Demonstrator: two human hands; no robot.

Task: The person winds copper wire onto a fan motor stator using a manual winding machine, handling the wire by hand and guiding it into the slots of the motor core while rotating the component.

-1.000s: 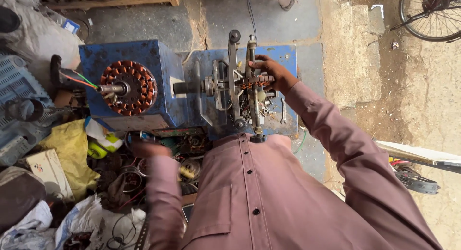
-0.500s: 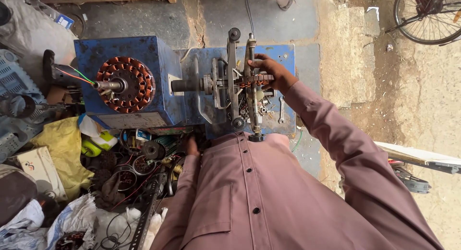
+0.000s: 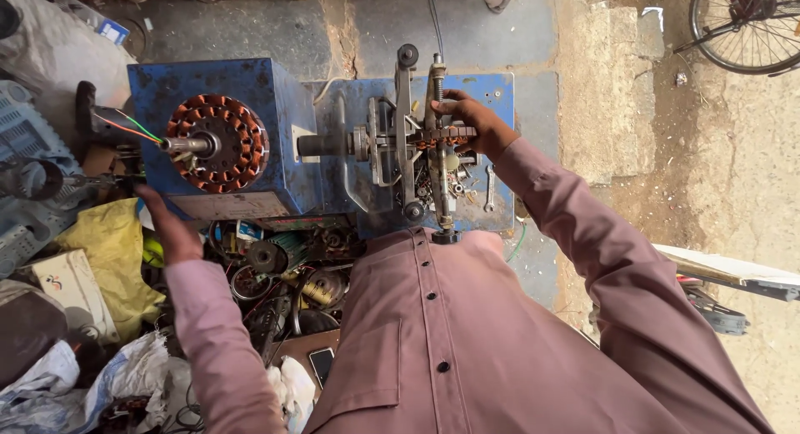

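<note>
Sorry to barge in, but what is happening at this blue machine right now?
A person stands over a blue machine. The right hand grips the copper-wound part clamped in its metal frame. The left hand reaches by the machine's lower left corner, below the copper stator on the spindle. Scrap motor parts lie below.

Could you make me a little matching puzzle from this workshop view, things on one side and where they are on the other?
Things:
1. stator
2. right hand
3. left hand
4. bicycle wheel

Places:
A. top right corner
B. on the blue machine's left shaft
C. by the machine's lower left edge
D. on the winding frame

Pairs: 1-B, 2-D, 3-C, 4-A
</note>
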